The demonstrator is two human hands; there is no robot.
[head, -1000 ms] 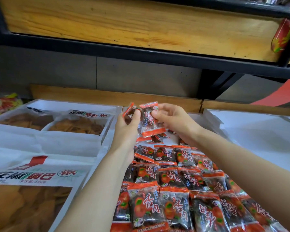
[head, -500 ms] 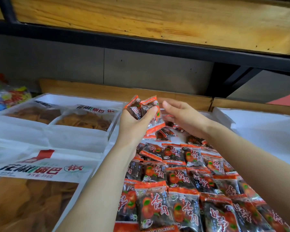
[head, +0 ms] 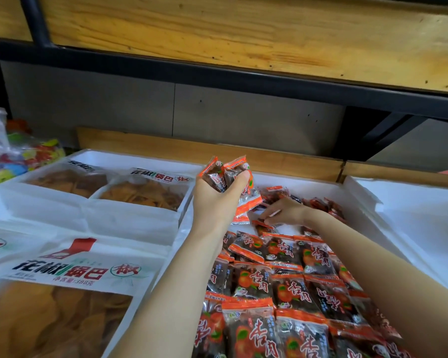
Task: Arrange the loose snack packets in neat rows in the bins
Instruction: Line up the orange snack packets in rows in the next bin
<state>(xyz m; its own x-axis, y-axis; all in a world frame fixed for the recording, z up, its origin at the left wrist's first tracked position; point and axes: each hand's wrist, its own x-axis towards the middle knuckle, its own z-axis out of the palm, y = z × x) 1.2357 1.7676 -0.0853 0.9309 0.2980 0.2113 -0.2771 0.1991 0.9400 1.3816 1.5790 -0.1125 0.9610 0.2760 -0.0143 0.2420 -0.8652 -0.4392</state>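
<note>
Plainly 杏肉 on packets [head: 254, 280]; 花椒锅巴, perhaps 388克, on bag [head: 70, 273].

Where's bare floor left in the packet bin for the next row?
Bare strip along the bin's far wall, behind the loose packets; small gap between those and the neat rows, by the right hand. Near end is packed solid.
</note>
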